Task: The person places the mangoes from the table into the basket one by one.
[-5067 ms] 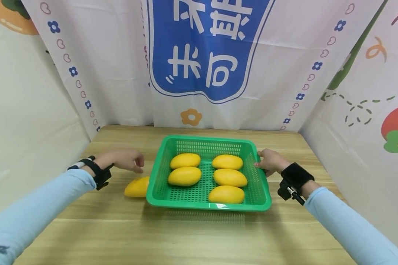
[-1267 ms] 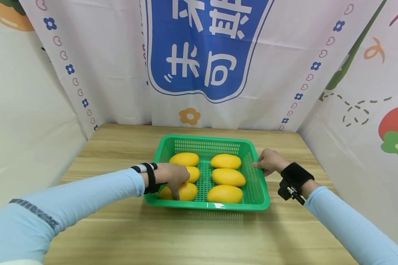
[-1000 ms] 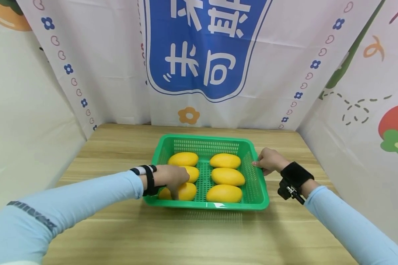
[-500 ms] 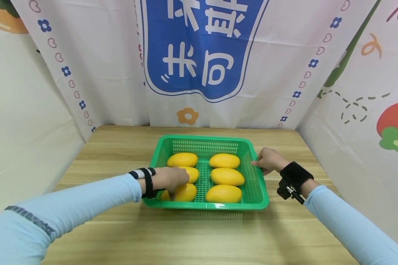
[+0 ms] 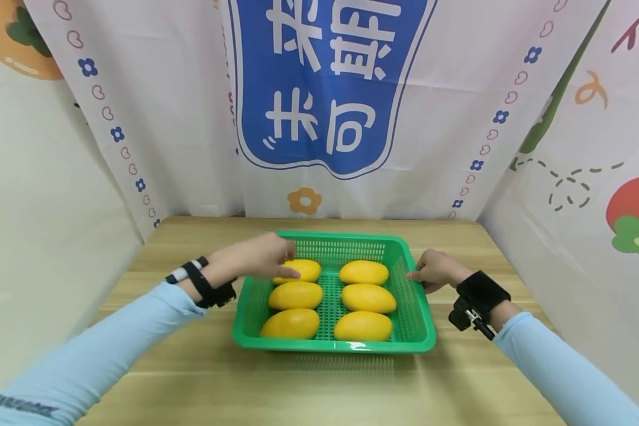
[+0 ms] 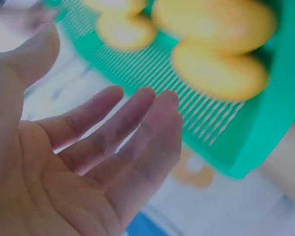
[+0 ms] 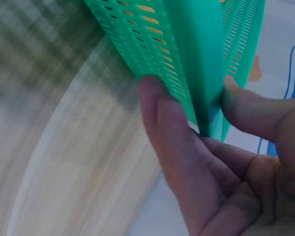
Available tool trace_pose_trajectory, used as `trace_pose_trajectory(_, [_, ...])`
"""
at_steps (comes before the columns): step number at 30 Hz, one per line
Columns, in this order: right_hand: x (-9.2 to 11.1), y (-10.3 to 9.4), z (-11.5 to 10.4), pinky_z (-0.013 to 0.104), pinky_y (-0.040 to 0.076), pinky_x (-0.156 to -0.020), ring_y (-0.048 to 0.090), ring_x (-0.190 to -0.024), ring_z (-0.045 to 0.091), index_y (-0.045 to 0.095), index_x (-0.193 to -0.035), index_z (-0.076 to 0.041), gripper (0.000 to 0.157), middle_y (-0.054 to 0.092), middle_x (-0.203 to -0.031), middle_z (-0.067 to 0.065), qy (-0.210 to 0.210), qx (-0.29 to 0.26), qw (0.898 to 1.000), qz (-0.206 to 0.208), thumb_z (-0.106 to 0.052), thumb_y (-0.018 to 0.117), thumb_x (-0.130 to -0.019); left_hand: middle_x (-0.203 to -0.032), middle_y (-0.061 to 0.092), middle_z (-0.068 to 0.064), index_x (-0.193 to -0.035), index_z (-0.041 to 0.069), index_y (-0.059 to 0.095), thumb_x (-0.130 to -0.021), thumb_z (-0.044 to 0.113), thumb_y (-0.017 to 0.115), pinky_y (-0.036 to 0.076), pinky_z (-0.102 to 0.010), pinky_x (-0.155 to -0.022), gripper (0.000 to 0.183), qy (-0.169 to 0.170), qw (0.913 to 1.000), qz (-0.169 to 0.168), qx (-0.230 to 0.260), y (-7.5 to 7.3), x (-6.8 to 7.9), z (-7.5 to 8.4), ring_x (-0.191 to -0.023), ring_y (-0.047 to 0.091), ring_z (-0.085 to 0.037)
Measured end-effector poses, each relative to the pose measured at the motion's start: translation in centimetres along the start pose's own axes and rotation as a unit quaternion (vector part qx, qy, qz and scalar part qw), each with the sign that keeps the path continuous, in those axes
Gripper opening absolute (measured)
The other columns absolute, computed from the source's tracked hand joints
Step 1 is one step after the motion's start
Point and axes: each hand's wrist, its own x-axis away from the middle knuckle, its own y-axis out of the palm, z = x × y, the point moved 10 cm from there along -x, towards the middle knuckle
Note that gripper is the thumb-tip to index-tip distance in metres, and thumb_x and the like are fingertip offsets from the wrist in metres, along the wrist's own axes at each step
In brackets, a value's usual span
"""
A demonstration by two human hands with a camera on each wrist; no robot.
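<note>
In the head view a green plastic basket (image 5: pixel 330 346) holds yellow mangoes in two columns of three. The front-left mango (image 5: pixel 290 324) lies by itself beneath no hand. My left hand (image 5: pixel 252 257) is raised over the basket's left rim, hiding part of the rear-left mango (image 5: pixel 306 269). Seen from the left wrist, its fingers are spread and relaxed, with nothing between them and the basket's slotted wall beyond. My right hand (image 5: pixel 439 269) grips the basket's right rim; in the right wrist view the thumb is inside the rim (image 7: pixel 196 64) and the fingers are outside.
The basket stands on a wooden table (image 5: pixel 298 396), with bare wood around it. A printed white curtain (image 5: pixel 191 148) closes off the back, and more cloth (image 5: pixel 580 248) hangs at the sides. Both wrists wear black strapped devices (image 5: pixel 481 299).
A mango that lay on the table left of the basket is now inside at front left. My left hand has let it go and risen up and left. The right hand stays on the rim.
</note>
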Motion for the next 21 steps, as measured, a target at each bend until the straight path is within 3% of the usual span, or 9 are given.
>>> trace_pose_trajectory(3, [-0.1,0.2,-0.1,0.027,0.059,-0.059,0.06,-0.056,0.011,0.068,-0.074,0.002,0.027,0.061,-0.062,0.002,-0.007,0.0,1.0,-0.008,-0.016,0.061,-0.094,-0.1,0.07,-0.013,-0.107,0.004,0.064,-0.088,0.035,0.068,0.057,-0.041,-0.078,0.037,-0.004,0.9966,0.079,0.026,-2.9,1.2,-1.2,-0.089,0.064,-0.024])
trace_pose_trajectory(6, [-0.2,0.4,0.0,0.024,0.058,-0.057,0.058,-0.055,0.01,0.068,-0.075,0.0,0.028,0.06,-0.061,0.001,-0.007,-0.002,1.0,-0.016,-0.018,0.061,-0.094,-0.104,0.069,-0.014,-0.107,0.004,0.063,-0.086,0.034,0.07,0.056,-0.046,-0.084,0.037,-0.021,0.988,0.144,0.051,-4.7,2.8,-3.0,-0.096,0.063,-0.028])
trace_pose_trajectory(9, [-0.2,0.2,0.4,0.027,0.059,-0.062,0.062,-0.061,0.013,0.071,-0.084,0.002,0.028,0.066,-0.068,0.004,-0.011,-0.004,1.0,-0.016,-0.021,0.059,-0.096,-0.11,0.067,-0.018,-0.111,0.001,0.061,-0.086,0.035,0.07,0.052,-0.051,-0.09,0.042,-0.052,0.9765,0.196,0.074,-5.6,4.7,-5.0,-0.103,0.06,-0.032])
trace_pose_trajectory(12, [0.2,-0.6,0.6,0.038,0.059,-0.074,0.067,-0.078,0.024,0.07,-0.103,0.006,0.033,0.072,-0.089,0.017,-0.028,0.004,1.0,0.004,-0.024,0.055,-0.097,-0.119,0.061,-0.026,-0.119,-0.003,0.057,-0.089,0.038,0.066,0.046,-0.058,-0.095,0.052,-0.106,0.9596,0.237,0.108,-5.7,7.2,-7.3,-0.111,0.055,-0.04])
trace_pose_trajectory(15, [0.9,-2.3,1.0,0.054,0.053,-0.088,0.061,-0.103,0.042,0.057,-0.123,0.011,0.049,0.061,-0.119,0.033,-0.039,0.005,0.998,0.052,-0.032,0.051,-0.099,-0.128,0.053,-0.032,-0.128,-0.008,0.049,-0.092,0.044,0.06,0.041,-0.063,-0.099,0.064,-0.166,0.9368,0.27,0.149,-5.3,9.6,-9.6,-0.118,0.048,-0.046])
trace_pose_trajectory(18, [1.9,-4.5,1.7,0.067,0.04,-0.098,0.041,-0.123,0.054,0.04,-0.137,0.011,0.063,0.039,-0.14,0.038,-0.04,-0.017,0.992,0.119,-0.039,0.048,-0.1,-0.133,0.048,-0.034,-0.133,-0.009,0.044,-0.091,0.049,0.058,0.039,-0.065,-0.098,0.073,-0.207,0.9155,0.302,0.167,-4.5,11.2,-11.4,-0.121,0.044,-0.049])
trace_pose_trajectory(21, [3.0,-6.7,2.8,0.071,0.028,-0.104,0.027,-0.129,0.058,0.034,-0.141,0.01,0.067,0.029,-0.144,0.041,-0.049,-0.012,0.973,0.223,-0.037,0.052,-0.097,-0.136,0.045,-0.035,-0.135,-0.008,0.042,-0.09,0.051,0.059,0.037,-0.069,-0.098,0.077,-0.219,0.9061,0.324,0.161,-3.2,11.5,-12.6,-0.122,0.041,-0.051])
